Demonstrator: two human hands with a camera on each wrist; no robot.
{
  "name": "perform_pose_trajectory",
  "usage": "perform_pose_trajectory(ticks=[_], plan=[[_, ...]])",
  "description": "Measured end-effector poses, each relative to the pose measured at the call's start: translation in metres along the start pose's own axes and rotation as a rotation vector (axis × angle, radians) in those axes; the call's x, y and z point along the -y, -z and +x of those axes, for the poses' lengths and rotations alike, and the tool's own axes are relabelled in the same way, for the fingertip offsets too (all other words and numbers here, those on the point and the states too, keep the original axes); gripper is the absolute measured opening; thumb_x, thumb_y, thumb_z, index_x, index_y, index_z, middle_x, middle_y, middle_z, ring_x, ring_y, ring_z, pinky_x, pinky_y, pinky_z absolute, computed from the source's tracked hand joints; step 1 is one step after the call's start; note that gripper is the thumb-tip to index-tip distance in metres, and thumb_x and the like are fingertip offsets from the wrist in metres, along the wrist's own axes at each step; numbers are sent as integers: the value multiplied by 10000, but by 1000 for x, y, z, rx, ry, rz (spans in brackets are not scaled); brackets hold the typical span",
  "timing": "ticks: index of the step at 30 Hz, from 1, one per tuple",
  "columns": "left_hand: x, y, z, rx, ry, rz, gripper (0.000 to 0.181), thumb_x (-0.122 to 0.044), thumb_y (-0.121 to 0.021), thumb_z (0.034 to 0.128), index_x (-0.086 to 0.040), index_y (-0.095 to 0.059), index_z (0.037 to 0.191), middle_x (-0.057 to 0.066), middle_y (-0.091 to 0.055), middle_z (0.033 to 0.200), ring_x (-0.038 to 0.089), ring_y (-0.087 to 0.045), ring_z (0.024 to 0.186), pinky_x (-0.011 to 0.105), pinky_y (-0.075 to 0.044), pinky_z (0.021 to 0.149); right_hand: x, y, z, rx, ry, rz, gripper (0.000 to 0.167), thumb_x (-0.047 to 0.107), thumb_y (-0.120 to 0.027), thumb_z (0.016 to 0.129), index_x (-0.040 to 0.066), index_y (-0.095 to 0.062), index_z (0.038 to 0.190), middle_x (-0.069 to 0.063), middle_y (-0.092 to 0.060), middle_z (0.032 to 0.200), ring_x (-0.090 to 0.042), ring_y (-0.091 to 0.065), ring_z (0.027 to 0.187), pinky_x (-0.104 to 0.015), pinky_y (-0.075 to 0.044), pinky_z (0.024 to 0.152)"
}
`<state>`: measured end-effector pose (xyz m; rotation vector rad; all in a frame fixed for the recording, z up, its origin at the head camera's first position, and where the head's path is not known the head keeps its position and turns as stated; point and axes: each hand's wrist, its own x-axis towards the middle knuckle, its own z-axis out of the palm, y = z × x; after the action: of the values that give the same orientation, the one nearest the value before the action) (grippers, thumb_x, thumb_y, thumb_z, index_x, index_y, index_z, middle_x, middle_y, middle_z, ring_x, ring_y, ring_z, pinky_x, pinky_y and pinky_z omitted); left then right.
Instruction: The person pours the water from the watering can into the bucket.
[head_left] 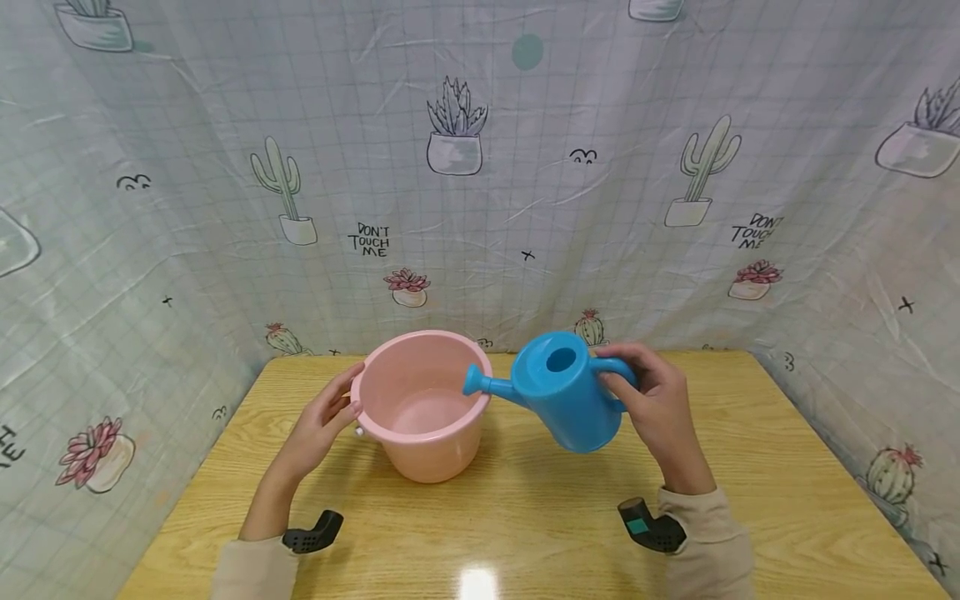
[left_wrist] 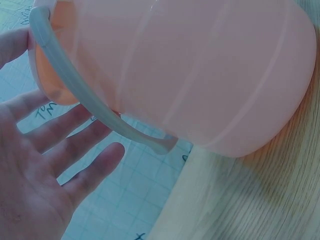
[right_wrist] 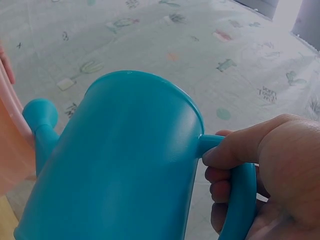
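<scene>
A pink bucket [head_left: 435, 458] stands on the wooden table, its open top tipped slightly toward the viewer and its inside bare. My left hand [head_left: 318, 429] touches the bucket's left rim, with fingers spread and fairly straight in the left wrist view. A pale handle [left_wrist: 75, 82] hangs along the bucket's side close to those fingers. My right hand [head_left: 663, 408] grips the handle of a blue watering can [head_left: 573, 408], thumb on top and fingers curled round it. The can is tilted, and its spout [head_left: 491, 385] reaches over the bucket's right rim. No water shows.
The wooden table [head_left: 420, 542] extends round the bucket. A curtain [head_left: 480, 217] printed with cacti and potted plants surrounds its back and sides. Black cameras [head_left: 315, 533] are strapped to both wrists.
</scene>
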<state>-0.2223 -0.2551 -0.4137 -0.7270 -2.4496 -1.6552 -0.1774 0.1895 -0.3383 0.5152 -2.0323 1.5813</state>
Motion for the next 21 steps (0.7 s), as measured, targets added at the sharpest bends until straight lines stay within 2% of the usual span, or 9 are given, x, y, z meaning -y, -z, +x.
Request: perform_pose_trajectory(ticks=[6,13,18,21], plan=[[1,0,0,-1,0,1,558,-65,-482,1004,-143,-302,1526,207,-360,1515,-11,-473,1262,92,-431,954,0,0,0,2,-8,-5,241,-61,-610,898,-38,-636,1136,109,-663,1065,-61,-628,969,-159,-506,860],[0,0,0,-6,3,20,557,-78,-486,1004,-150,-306,1526,192,-372,1513,70,-477,1291,82,-411,968,2,0,0,1,-18,-9,243,-47,-613,902,-30,-636,1144,-17,-673,1081,-64,-629,981,-161,-505,868],[1,-1,0,-6,5,19,556,-79,-483,1005,-152,-304,1526,191,-374,1511,149,-484,1299,88,-422,960,2,0,-1,1,-24,-11,243,-42,-615,904,-30,-637,1145,-29,-672,1081,-64,-630,980,-162,-505,868],[2,-1,0,-8,4,16,555,-76,-481,1005,-150,-304,1526,193,-370,1513,129,-486,1295,90,-425,959,2,0,-1,2,-22,-12,241,-40,-614,905,-28,-637,1144,-46,-673,1083,-64,-630,980,-163,-505,867]])
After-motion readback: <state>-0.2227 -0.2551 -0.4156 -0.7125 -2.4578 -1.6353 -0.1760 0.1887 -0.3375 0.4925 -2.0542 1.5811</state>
